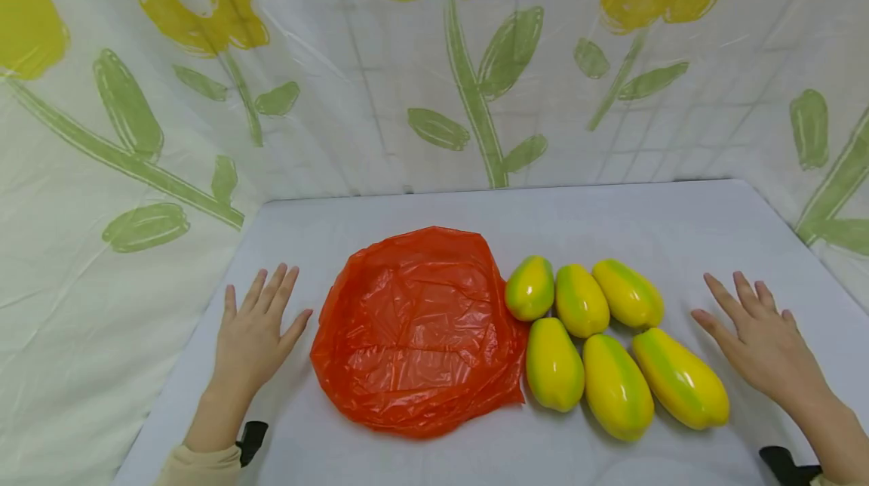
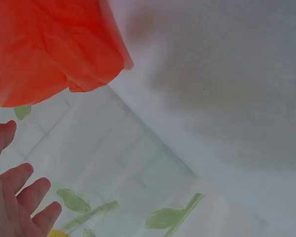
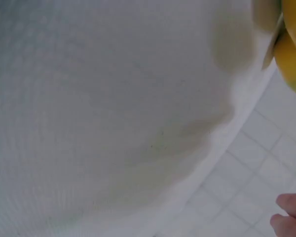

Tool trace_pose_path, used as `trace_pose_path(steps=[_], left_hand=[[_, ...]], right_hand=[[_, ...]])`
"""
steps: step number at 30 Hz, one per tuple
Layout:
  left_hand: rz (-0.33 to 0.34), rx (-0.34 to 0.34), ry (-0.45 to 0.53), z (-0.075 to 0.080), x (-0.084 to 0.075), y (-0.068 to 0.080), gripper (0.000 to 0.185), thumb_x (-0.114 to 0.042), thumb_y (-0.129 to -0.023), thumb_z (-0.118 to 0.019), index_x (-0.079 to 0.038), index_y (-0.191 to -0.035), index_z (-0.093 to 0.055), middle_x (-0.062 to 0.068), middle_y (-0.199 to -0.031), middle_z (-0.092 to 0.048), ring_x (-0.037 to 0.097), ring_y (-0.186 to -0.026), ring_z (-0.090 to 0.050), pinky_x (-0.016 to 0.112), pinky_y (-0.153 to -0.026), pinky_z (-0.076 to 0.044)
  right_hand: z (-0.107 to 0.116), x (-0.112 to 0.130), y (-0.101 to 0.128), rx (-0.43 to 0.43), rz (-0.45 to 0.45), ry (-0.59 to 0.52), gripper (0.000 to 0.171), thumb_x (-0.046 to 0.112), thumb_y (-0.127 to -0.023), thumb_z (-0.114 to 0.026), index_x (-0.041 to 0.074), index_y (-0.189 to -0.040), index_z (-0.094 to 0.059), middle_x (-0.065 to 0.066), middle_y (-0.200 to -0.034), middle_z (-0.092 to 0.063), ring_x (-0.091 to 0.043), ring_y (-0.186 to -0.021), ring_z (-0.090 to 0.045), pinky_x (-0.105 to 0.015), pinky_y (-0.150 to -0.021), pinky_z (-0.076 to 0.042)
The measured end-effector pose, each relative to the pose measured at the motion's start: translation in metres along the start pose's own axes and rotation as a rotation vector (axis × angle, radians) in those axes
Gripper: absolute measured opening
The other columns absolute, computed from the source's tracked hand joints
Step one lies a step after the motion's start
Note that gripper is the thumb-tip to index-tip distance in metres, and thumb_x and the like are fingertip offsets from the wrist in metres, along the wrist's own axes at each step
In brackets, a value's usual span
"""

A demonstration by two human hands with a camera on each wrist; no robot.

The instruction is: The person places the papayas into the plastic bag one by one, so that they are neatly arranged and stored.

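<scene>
1. Left hand lies flat on the white table, fingers straight, holding nothing, just beside the orange plastic bag.
2. Right hand rests flat too, released, near six yellow-green papayas touching the bag's right edge.

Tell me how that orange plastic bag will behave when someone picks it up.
The orange plastic bag looks thin and crinkled, so it will probably flop and sag rather than hold shape. It seems very light, likely drifting or sliding on the smooth table. Its glossy film may feel slippery.
</scene>
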State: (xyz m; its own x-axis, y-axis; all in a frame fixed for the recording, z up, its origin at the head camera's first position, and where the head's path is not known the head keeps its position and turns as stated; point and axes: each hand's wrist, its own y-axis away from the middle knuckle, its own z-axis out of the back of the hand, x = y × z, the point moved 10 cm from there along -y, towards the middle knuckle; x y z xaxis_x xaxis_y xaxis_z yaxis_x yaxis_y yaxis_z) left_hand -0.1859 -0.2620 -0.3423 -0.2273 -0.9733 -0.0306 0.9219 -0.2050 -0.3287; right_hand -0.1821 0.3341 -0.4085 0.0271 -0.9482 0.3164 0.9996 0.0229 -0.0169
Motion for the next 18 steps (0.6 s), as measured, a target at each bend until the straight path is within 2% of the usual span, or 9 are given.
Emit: trace_pose_path(steps=[6,10,12,15,18], left_hand=[[-0.023,-0.024,0.021,0.002,-0.010,0.004,0.070,-0.027,-0.087,-0.065,-0.005,-0.147,-0.038,0.023,-0.145,-0.044,0.044,-0.134,-0.036,0.067,-0.109,-0.016],[-0.024,-0.008,0.111,-0.003,-0.020,0.006,0.067,-0.021,-0.089,-0.064,0.005,-0.146,-0.038,0.025,-0.143,-0.045,0.045,-0.130,-0.042,0.065,-0.106,-0.025],[0.006,0.035,0.192,-0.009,-0.024,0.007,0.066,-0.021,-0.093,-0.061,0.008,-0.146,-0.034,0.028,-0.142,-0.044,0.047,-0.127,-0.045,0.064,-0.104,-0.030],[0.085,0.113,0.324,-0.019,-0.026,0.008,0.067,-0.025,-0.098,-0.055,0.010,-0.148,-0.027,0.030,-0.144,-0.039,0.049,-0.126,-0.044,0.062,-0.102,-0.035],[0.157,0.149,0.409,-0.024,-0.027,0.010,0.068,-0.027,-0.100,-0.053,0.009,-0.149,-0.023,0.030,-0.145,-0.038,0.050,-0.126,-0.043,0.061,-0.099,-0.038]], right_hand=[[-0.002,0.009,0.006,0.032,0.012,-0.055,0.072,0.045,-0.104,-0.035,0.003,-0.154,-0.007,-0.039,-0.150,0.004,-0.058,-0.136,0.008,-0.074,-0.101,0.006],[0.000,0.017,0.012,0.023,0.006,-0.098,0.071,0.043,-0.104,-0.036,0.003,-0.154,-0.006,-0.037,-0.152,0.005,-0.054,-0.138,0.009,-0.075,-0.101,0.000],[0.003,0.019,0.014,0.001,-0.004,-0.125,0.070,0.042,-0.104,-0.036,0.002,-0.154,-0.006,-0.035,-0.153,0.003,-0.052,-0.140,0.007,-0.075,-0.101,-0.003],[0.009,0.023,0.019,-0.046,-0.020,-0.168,0.070,0.040,-0.105,-0.037,0.001,-0.154,-0.006,-0.032,-0.155,0.000,-0.050,-0.141,0.001,-0.075,-0.101,-0.006],[0.013,0.025,0.024,-0.072,-0.044,-0.197,0.070,0.039,-0.105,-0.037,0.001,-0.154,-0.006,-0.029,-0.156,-0.002,-0.052,-0.140,-0.004,-0.072,-0.103,-0.006]])
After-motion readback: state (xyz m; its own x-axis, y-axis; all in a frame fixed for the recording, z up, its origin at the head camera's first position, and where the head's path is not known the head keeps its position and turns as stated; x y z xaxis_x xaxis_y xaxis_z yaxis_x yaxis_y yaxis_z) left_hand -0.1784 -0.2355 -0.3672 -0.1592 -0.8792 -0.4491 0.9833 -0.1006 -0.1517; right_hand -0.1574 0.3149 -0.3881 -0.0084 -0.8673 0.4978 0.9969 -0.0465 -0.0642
